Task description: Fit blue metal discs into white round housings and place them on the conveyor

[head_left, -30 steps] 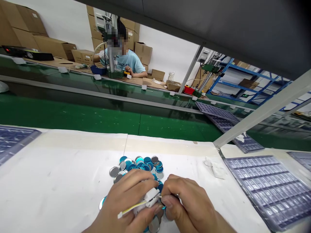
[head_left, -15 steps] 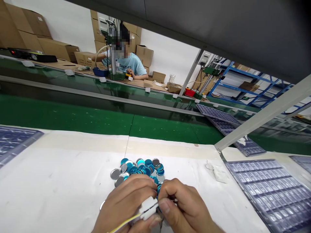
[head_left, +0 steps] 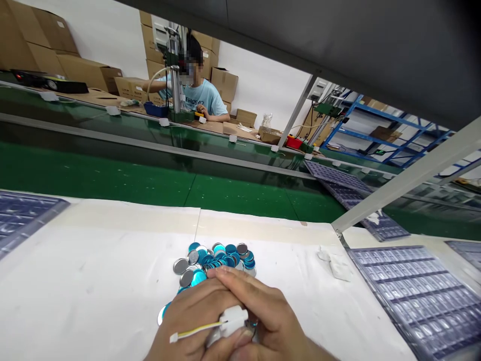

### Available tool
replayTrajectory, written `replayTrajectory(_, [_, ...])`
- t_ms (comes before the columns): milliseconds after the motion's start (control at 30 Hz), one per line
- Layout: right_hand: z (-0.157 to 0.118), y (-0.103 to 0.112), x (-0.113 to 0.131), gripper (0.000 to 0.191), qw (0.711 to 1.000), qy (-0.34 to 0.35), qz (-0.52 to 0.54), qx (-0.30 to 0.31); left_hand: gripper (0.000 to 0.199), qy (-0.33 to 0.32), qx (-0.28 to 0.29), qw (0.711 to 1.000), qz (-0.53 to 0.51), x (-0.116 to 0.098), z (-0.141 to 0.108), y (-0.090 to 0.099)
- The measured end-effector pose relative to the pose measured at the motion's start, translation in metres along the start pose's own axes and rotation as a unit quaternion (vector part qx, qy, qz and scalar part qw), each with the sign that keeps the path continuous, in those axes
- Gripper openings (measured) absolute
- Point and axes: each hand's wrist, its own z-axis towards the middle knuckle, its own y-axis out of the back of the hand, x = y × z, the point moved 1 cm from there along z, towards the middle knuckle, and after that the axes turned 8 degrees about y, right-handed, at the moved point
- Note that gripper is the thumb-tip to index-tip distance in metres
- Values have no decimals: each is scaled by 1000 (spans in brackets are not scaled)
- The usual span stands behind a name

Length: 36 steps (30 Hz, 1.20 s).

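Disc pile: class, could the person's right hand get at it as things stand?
Probably yes: the right hand sits at the edge of the disc pile, nothing between, though it is closed over the left hand and white connector.

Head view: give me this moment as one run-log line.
left hand: holds white plastic connector, yellow-white wire | right hand: over connector | nearby: teal-silver metal discs
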Motion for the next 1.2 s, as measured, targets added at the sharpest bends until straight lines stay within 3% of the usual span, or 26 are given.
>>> replayTrajectory(167, [1,-10,8,65,998,-8,-11,-64,27,20,43,997,-66,-2,4,1])
replayTrajectory(433, [1,-12,13,69,990,-96,39,-95,24,47,39,992,-114,-1,3,-5])
replayTrajectory(600, [-4,-20,8,54,965,-141,165,-149,32,88,-35,984,-154,7,-7,-6])
replayTrajectory(800, [-6,-23,1,37,917,-222,266,-195,27,89,-89,991,-38,7,-6,-1])
replayTrajectory(900, [-6,-23,1,30,893,-242,316,-210,29,62,-82,994,-26,4,-3,3])
replayTrajectory(1033, [-4,-24,2,30,853,-258,395,-224,33,-21,-80,997,5,0,-3,7])
replayTrajectory(1200, [-3,-22,1,33,859,-274,383,-201,31,-26,-92,995,29,-3,-1,8])
